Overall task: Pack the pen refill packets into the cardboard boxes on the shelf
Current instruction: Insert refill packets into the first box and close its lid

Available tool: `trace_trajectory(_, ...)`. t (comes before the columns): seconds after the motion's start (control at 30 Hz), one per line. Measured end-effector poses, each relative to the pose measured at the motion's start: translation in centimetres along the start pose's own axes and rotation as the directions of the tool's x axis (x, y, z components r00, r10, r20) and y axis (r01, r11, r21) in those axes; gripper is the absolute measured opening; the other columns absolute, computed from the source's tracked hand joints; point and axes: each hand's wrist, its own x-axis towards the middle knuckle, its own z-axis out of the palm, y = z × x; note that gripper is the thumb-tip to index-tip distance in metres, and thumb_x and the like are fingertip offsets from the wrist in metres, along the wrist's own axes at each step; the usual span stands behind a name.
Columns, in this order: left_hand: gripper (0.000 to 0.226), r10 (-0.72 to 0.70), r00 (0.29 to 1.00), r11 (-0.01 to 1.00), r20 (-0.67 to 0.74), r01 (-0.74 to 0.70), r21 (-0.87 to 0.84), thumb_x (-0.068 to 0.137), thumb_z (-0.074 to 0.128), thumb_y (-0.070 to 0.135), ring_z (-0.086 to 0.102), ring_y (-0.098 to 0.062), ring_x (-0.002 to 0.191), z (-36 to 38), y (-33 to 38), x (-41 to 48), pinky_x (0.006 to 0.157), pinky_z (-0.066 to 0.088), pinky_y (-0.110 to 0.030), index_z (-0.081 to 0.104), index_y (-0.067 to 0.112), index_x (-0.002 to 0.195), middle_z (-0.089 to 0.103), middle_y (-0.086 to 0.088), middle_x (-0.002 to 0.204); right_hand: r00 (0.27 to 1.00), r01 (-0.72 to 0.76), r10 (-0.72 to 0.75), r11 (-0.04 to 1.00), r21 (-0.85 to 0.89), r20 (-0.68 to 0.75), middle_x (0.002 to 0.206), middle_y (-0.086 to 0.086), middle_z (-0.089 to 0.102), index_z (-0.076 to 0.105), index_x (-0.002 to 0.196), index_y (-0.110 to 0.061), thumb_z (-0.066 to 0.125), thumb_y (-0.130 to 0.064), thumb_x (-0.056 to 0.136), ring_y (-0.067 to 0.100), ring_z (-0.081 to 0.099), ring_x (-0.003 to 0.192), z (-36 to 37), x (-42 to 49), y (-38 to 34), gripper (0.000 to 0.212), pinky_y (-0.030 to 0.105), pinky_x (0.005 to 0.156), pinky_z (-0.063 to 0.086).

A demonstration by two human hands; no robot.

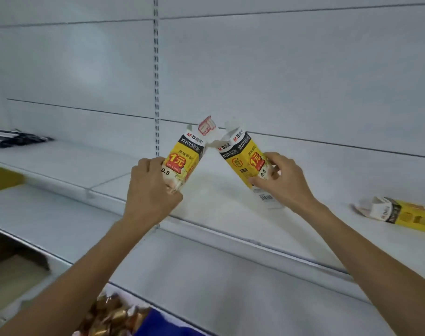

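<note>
I hold two yellow, black and white cardboard boxes above the white shelf (218, 214). My left hand (151, 187) grips the lower end of the left box (184, 154), which tilts right with its top flap open. My right hand (281, 180) grips the lower end of the right box (243, 158), which tilts left, its top flaps open too. The open tops of the two boxes nearly touch. A third box (400, 213) of the same kind lies on its side on the shelf at the far right. Dark pen refill packets (15, 139) lie in a blurred pile at the far left of the shelf.
A slotted metal upright (156, 76) runs down the white back wall. A lower shelf (182, 270) lies in front of me. Gold-wrapped items (109, 314) and a blue thing (168, 323) sit at the bottom edge. A yellow object (3, 178) shows at the left.
</note>
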Motion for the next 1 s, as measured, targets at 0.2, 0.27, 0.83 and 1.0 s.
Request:
trace_trajectory(0.2,0.069,-0.146,0.981,0.975,-0.130,0.165,0.151,0.064,0.077,0.014,0.044,-0.030,0.100,-11.0,-14.6,0.0,0.075,0.033,-0.033,0.041,0.007,0.123,0.047,-0.015,0.109,0.978,0.152,-0.167,0.981,0.120,0.128,0.102,0.003,0.059,0.054,0.122,-0.021,0.077,-0.034,0.068,0.018,0.048,0.099,13.8,3.0,-11.7,0.060,0.033,0.081,0.044)
trace_trajectory(0.27,0.065,-0.206,0.962,0.953,-0.179,0.238,0.185,0.066,0.076,0.015,0.043,-0.026,0.095,-14.2,-18.6,-0.7,0.074,0.032,-0.031,0.041,0.007,0.120,0.047,-0.014,0.107,0.962,0.187,-0.216,0.967,0.171,0.168,0.100,0.002,0.057,0.054,0.122,-0.020,0.077,-0.033,0.069,0.019,0.048,0.099,18.0,3.7,-15.2,0.060,0.033,0.081,0.044)
trace_trajectory(0.83,0.063,-0.386,0.853,0.835,-0.353,0.485,0.259,0.073,0.070,0.029,0.040,-0.017,0.095,-21.4,-42.1,9.1,0.078,0.034,-0.031,0.038,0.012,0.124,0.046,-0.007,0.113,0.904,0.308,-0.368,0.914,0.265,0.220,0.101,0.002,0.058,0.049,0.124,-0.019,0.074,-0.043,0.070,0.023,0.053,0.099,43.6,18.4,-31.1,0.064,0.035,0.078,0.046)
trace_trajectory(1.0,0.064,-0.418,0.857,0.833,-0.302,0.494,0.249,0.071,0.070,0.034,0.048,-0.023,0.101,-20.5,-47.0,14.4,0.080,0.039,-0.035,0.039,0.014,0.124,0.051,-0.006,0.114,0.922,0.256,-0.328,0.915,0.311,0.207,0.100,0.003,0.061,0.050,0.122,-0.020,0.073,-0.045,0.070,0.023,0.058,0.094,48.7,23.1,-33.5,0.062,0.041,0.080,0.051)
